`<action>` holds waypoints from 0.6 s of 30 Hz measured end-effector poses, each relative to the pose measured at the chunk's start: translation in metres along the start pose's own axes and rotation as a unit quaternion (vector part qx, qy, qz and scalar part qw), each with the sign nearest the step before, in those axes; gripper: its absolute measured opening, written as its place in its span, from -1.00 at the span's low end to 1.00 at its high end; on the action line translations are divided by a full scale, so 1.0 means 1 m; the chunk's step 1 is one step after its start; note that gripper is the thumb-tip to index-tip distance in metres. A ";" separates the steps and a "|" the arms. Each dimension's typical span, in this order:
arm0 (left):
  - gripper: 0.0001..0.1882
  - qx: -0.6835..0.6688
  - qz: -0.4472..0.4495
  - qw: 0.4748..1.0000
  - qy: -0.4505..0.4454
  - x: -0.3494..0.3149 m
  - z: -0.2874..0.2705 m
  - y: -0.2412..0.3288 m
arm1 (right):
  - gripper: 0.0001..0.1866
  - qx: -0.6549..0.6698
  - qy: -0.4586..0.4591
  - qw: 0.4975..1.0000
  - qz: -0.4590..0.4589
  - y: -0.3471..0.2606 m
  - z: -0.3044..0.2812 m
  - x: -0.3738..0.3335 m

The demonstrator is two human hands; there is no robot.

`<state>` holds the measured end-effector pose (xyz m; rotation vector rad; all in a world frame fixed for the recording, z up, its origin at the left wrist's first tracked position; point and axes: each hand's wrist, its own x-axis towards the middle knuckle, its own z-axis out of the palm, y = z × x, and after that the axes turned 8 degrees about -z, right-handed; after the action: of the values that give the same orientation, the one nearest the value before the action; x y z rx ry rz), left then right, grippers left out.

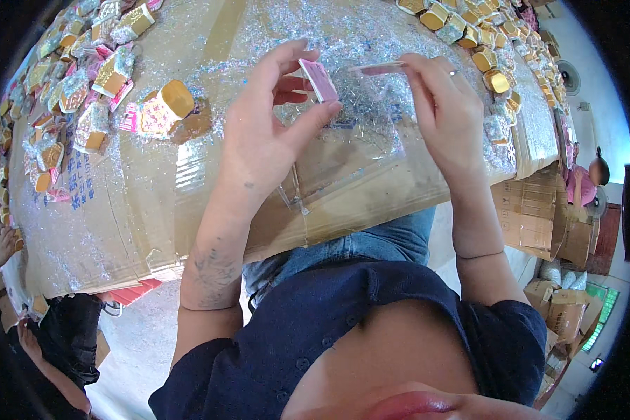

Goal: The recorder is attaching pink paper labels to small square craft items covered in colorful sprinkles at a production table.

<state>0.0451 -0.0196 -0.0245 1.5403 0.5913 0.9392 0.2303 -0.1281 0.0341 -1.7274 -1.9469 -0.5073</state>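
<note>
My left hand (262, 122) is raised over the table and grips a small flat pink piece with a white edge (319, 81) between thumb and fingers. To its right, my right hand (449, 105), with a ring on one finger, pinches a thin, pale pinkish flat piece (378, 68) seen nearly edge-on. The two pieces are apart. Beneath them, shiny tinsel-like shreds (371, 105) lie scattered on the cardboard. Left of my left hand lies a small patterned container with a gold lid (177, 99).
Brown cardboard (126, 203) covers the table, strewn with iridescent shreds. Gold-lidded containers (94, 126) are heaped at the left, with more gold-lidded containers (486, 59) at the far right. Another person's hand (5, 245) is at the left edge. Cardboard boxes (532, 217) stand at right.
</note>
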 end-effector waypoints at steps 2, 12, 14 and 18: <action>-0.44 0.019 -0.010 1.000 -0.020 -0.001 0.000 -0.002 | -0.85 -0.028 0.009 1.000 0.006 0.010 -0.001 -0.003; -0.43 0.206 -0.014 0.971 -0.118 -0.004 -0.003 0.003 | -0.79 0.176 0.006 0.957 0.230 0.021 0.000 -0.017; -0.41 0.195 -0.050 0.973 -0.117 -0.003 -0.004 0.007 | -0.78 0.177 0.006 0.955 0.236 0.025 0.003 -0.019; -0.35 0.121 -0.085 0.985 -0.087 -0.004 -0.003 -0.001 | -0.76 0.167 -0.079 0.958 0.221 0.036 0.013 -0.026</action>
<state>0.0409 -0.0214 -0.0266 1.7363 0.7178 0.6116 0.2670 -0.1366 0.0071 -1.9335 -1.5560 0.1157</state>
